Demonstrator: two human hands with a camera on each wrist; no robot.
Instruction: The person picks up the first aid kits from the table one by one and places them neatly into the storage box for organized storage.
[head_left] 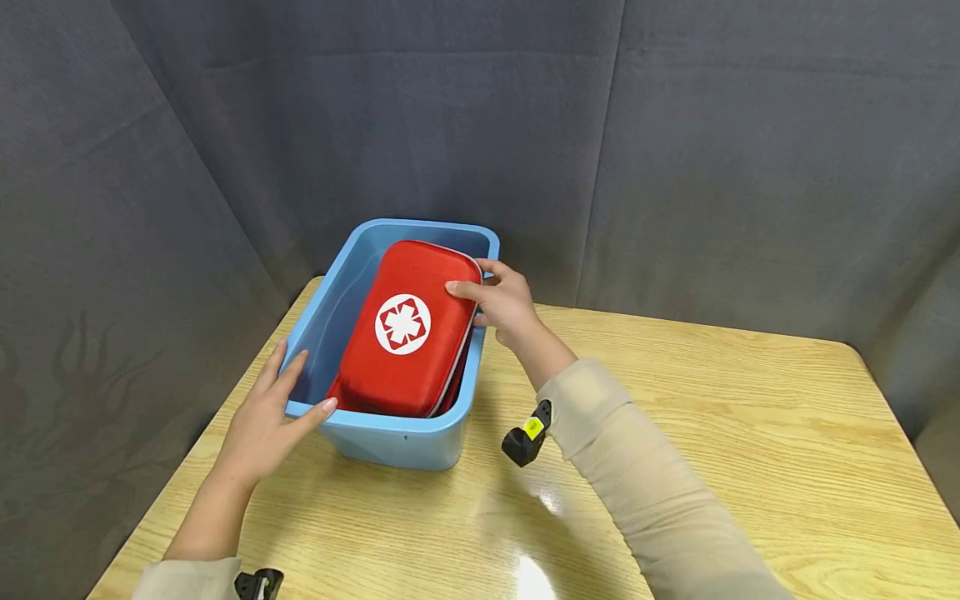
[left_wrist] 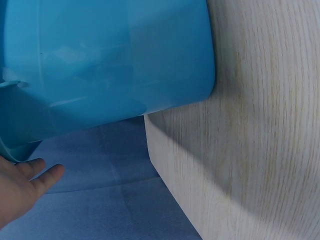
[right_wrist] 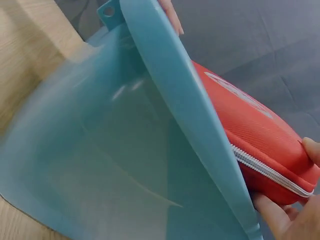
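A red zippered first-aid case (head_left: 367, 367) with a white cross emblem lies tilted inside a blue plastic bin (head_left: 397, 443). My right hand (head_left: 510, 307) grips the case at its upper right corner, thumb on top and fingers beneath. In the right wrist view the case's white zipper (right_wrist: 272, 172) runs along its side, and the fingers curl under it. My left hand (head_left: 258, 429) rests on the bin's near left corner with its fingers spread over the rim. Something red shows beneath the case, mostly hidden.
The bin stands on a light wooden table (head_left: 720, 433), near its back left edge. A grey curtain (head_left: 675, 167) hangs close behind and at the left. Small black cameras are worn on both wrists.
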